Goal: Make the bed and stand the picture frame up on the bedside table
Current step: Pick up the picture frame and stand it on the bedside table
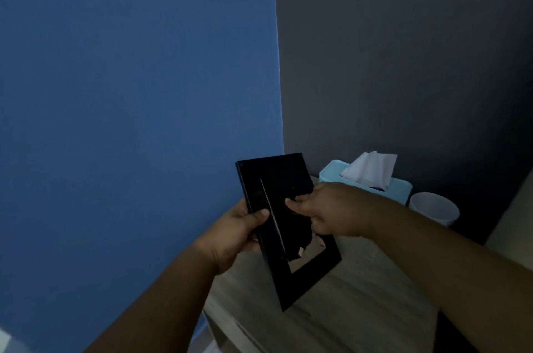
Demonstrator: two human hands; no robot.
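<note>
Head view, dim light. Left hand (239, 233) grips the left long edge of the picture frame (288, 237): its thumb (261, 214) lies flat across the back face, and the other fingers curl behind the edge, out of sight. Right hand (331, 208) meets the frame from the opposite side, thumb and curled fingers pinched together on the dark back panel; exactly which part they hold cannot be told. Between the two thumbs runs the pale thin edge of the hinged back flap (272, 217), lifted slightly from the panel.

The frame is black, held tilted with its back toward the camera, its upper end beyond the fingers and its lower corner pointing down at the bedside table (360, 295). Whether that corner touches the tabletop cannot be told.

The tabletop is pale wood grain. It extends below and to the right of the hands, and its near edge runs diagonally under the left forearm. Bare wood lies below the right wrist.

Beyond the right hand's knuckles stands a light blue tissue box (331, 176), with a white tissue (372, 168) rising from its top slot. Just right of the box sits a white cup (432, 208), mouth up; its contents are not discernible.

Behind the left hand rises a blue wall (129, 93). It meets a dark grey wall (403, 64) in a vertical corner directly above the frame.
</note>
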